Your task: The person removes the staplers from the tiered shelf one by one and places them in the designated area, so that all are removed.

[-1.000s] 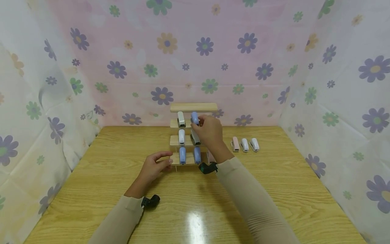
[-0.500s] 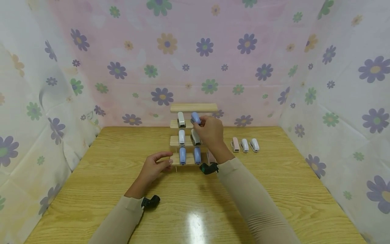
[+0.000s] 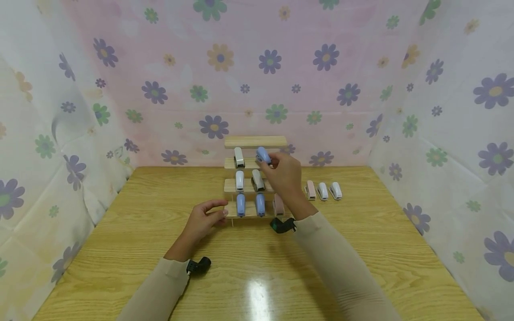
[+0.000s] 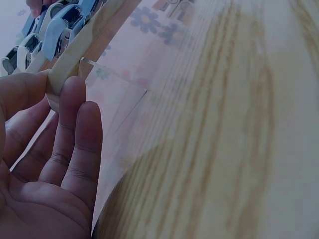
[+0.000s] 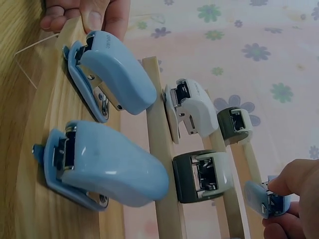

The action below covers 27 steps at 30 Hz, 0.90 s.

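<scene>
My right hand (image 3: 286, 176) pinches a small blue stapler (image 3: 263, 154) between thumb and fingers at the second-highest tier of a wooden stepped rack (image 3: 255, 141). The held stapler leans; in the right wrist view its end (image 5: 256, 198) points away from the fingers. A white-topped stapler (image 3: 238, 157) stands left of it on that tier. On the tier below are a white stapler (image 3: 239, 180) and a grey one (image 3: 258, 180). The lowest tier bears two blue staplers (image 3: 240, 204) and a pinkish one (image 3: 278, 204). My left hand (image 3: 205, 221) grips that tier's left end (image 4: 67, 69) between thumb and fingers.
Right of the rack, a pink stapler (image 3: 310, 190) and two white staplers (image 3: 322, 191) lie in a row on the wooden table (image 3: 160, 187). A flowered cloth (image 3: 257, 80) hangs behind and at both sides. Clear supports (image 4: 119, 79) show under the rack.
My right hand has shifted slightly right with the blue stapler, which now tilts more. More of the pinkish stapler below is uncovered. The left hand keeps its place.
</scene>
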Each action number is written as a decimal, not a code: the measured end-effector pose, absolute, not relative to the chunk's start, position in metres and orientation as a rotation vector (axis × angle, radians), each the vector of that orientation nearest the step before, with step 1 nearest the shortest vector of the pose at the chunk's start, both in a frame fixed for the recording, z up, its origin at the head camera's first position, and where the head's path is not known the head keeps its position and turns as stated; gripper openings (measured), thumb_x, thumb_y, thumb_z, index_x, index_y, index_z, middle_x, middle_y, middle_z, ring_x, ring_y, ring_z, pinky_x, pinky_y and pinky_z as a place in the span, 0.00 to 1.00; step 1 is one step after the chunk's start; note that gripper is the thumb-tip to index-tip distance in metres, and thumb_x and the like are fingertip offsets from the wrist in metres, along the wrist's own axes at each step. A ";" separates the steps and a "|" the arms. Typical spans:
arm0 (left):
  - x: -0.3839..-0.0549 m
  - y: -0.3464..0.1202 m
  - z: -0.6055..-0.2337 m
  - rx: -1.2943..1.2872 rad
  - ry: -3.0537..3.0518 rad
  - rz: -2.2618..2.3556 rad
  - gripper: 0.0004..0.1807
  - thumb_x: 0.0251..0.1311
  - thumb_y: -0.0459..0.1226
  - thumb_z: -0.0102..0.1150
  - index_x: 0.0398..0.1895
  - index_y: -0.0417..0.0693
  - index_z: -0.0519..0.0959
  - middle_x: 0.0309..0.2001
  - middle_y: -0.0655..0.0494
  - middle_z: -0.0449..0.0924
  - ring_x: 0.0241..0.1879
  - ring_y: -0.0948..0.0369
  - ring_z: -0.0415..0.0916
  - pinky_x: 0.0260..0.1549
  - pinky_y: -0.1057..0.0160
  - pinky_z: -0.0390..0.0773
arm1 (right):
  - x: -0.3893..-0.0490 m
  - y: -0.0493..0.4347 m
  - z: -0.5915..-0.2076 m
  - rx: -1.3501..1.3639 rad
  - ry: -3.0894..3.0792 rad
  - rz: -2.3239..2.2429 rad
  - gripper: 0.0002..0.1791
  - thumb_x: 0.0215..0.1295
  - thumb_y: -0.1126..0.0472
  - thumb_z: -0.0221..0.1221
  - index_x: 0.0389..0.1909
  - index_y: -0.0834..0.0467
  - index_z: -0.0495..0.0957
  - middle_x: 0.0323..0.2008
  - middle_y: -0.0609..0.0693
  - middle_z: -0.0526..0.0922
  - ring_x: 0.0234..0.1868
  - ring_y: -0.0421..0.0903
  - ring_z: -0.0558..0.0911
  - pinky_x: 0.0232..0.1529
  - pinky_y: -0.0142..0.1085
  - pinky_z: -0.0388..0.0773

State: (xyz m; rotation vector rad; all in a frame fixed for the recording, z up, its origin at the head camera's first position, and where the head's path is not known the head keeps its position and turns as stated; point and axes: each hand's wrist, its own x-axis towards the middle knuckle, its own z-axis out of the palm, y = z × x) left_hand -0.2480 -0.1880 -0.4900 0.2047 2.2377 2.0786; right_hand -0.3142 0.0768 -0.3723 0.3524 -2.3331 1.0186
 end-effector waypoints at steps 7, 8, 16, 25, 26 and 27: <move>-0.249 -0.189 -0.491 0.213 2.223 2.087 0.20 0.69 0.35 0.66 0.62 0.42 0.81 0.62 0.41 0.79 0.40 0.54 0.88 0.44 0.55 0.89 | -0.304 0.088 -0.374 0.359 -2.315 1.074 0.16 0.65 0.50 0.71 0.48 0.56 0.89 0.38 0.49 0.90 0.38 0.44 0.87 0.39 0.42 0.87; -0.249 -0.189 -0.492 0.213 2.221 2.087 0.20 0.69 0.35 0.66 0.62 0.42 0.81 0.62 0.41 0.79 0.40 0.54 0.88 0.44 0.55 0.89 | -0.302 0.089 -0.374 0.359 -2.309 1.082 0.17 0.65 0.50 0.70 0.48 0.56 0.89 0.39 0.50 0.90 0.38 0.45 0.87 0.39 0.43 0.87; -0.249 -0.189 -0.490 0.192 2.226 2.082 0.20 0.69 0.36 0.67 0.62 0.43 0.81 0.63 0.43 0.79 0.41 0.53 0.88 0.44 0.55 0.89 | -0.288 0.102 -0.379 0.382 -2.200 1.077 0.16 0.66 0.54 0.70 0.50 0.59 0.88 0.40 0.52 0.89 0.40 0.48 0.86 0.35 0.43 0.86; -0.249 -0.189 -0.490 0.194 2.236 2.079 0.20 0.69 0.35 0.66 0.62 0.42 0.81 0.63 0.42 0.79 0.40 0.54 0.89 0.43 0.57 0.89 | -0.282 0.122 -0.381 0.376 -2.108 1.047 0.15 0.63 0.58 0.72 0.47 0.62 0.89 0.38 0.55 0.90 0.38 0.51 0.87 0.36 0.47 0.87; -0.249 -0.188 -0.490 0.196 2.235 2.080 0.20 0.69 0.35 0.66 0.62 0.42 0.81 0.64 0.42 0.78 0.40 0.54 0.89 0.43 0.57 0.89 | -0.282 0.125 -0.382 0.378 -2.095 1.046 0.15 0.63 0.58 0.72 0.47 0.62 0.89 0.38 0.56 0.90 0.37 0.52 0.88 0.36 0.48 0.87; -0.249 -0.188 -0.491 0.196 2.234 2.082 0.20 0.69 0.35 0.66 0.62 0.42 0.81 0.64 0.43 0.78 0.40 0.54 0.89 0.43 0.57 0.89 | -0.282 0.128 -0.383 0.379 -2.088 1.039 0.15 0.63 0.59 0.72 0.46 0.63 0.89 0.37 0.56 0.91 0.36 0.52 0.88 0.37 0.48 0.87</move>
